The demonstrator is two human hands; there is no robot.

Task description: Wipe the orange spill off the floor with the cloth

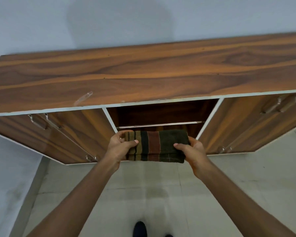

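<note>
In the head view, the one view there is, a folded striped cloth [156,145] hangs at the centre of the frame, held by its two short ends in front of the open middle bay of a wooden cabinet [143,72], above the pale tiled floor [229,185]. The left hand [120,145], just left of centre, pinches the tan-striped end with the thumb on the near face and the fingers curled over the top edge behind it. The right hand [190,149], just right of centre, pinches the dark green end the same way, thumb across the front, fingers hidden behind the cloth. No orange spill shows anywhere on the floor in the lower half of the frame; only a faint dull patch lies below the cloth, and I cannot tell what it is, so the first risk is wiping the wrong spot, or missing the spill because it lies outside the picture. The cloth is thick and folded in layers, and a grip by the ends alone could let it sag open or slip from one hand on the way down. A dark shoe [140,229] stands at the bottom centre, and stepping into an unseen spill would track it about. Bending down so near the counter top and its edge could also bring a knock on the head. Both forearms run from the lower corners up to the centre, nearly straight, wrists level, palms turned inward towards each other.
</note>
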